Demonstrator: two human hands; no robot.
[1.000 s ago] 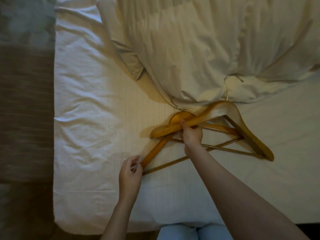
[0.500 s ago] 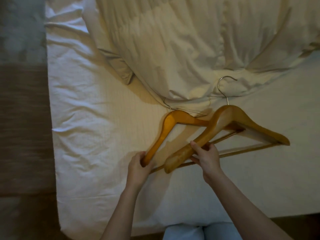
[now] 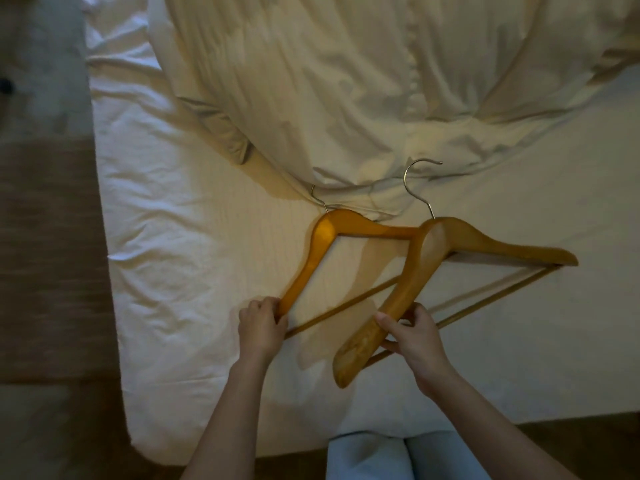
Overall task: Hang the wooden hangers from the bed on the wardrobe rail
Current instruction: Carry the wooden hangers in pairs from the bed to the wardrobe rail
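The left hand [image 3: 260, 322] stays clamped on the end of the left hanger [image 3: 323, 252], flat on the bed [image 3: 194, 237]. The right hand [image 3: 414, 332] now grips lower on the right hanger [image 3: 420, 268], which has shifted rightward, overlapping less.

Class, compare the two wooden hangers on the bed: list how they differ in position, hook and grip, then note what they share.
The left hanger lies under the right hanger, which crosses over its arm. The left hanger's hook is partly tucked under the duvet; the right hanger's hook shows fully. The left hand grips the left hanger's arm tip; the right hand grips the right hanger higher up its arm. Both are golden-brown wood with metal hooks and trouser bars.
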